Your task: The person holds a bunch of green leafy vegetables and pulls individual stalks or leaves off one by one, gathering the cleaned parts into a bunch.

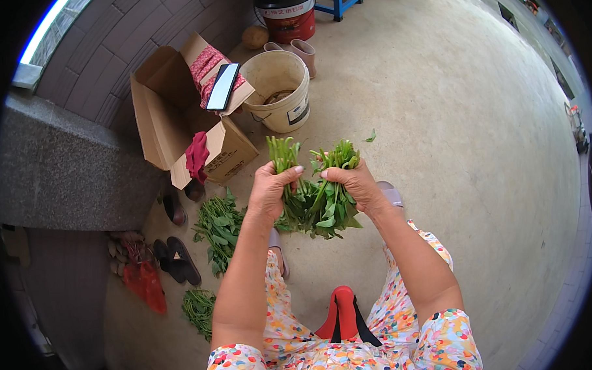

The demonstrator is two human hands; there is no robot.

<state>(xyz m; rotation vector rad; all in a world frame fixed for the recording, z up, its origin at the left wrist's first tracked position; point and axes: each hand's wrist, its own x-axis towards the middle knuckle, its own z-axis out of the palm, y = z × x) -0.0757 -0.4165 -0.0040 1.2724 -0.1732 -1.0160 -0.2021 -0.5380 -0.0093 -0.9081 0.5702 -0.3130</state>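
Observation:
My left hand (pixel 271 186) is closed around a bunch of leafy green stems (pixel 284 153), cut ends up. Another bunch of leafy greens (pixel 328 211) is gripped in my right hand (pixel 352 183), its stem ends also pointing up and its leaves hanging down. The two bunches are side by side, and their leaves meet or overlap below. On the floor to the left of my left forearm lies a pile of leafy greens (pixel 221 226). A smaller pile of greens (pixel 200 308) rests nearer to me, partly behind that forearm.
A cardboard box (pixel 236 155) stands ahead left, a smartphone (pixel 222 87) on its flap. Beside it is a cream plastic bucket (pixel 279 114). Dark slippers (pixel 183 260) and a red mesh bag (pixel 148 288) lie left. A red seat (pixel 344 310) shows between my legs; a loose leaf (pixel 370 136) lies ahead.

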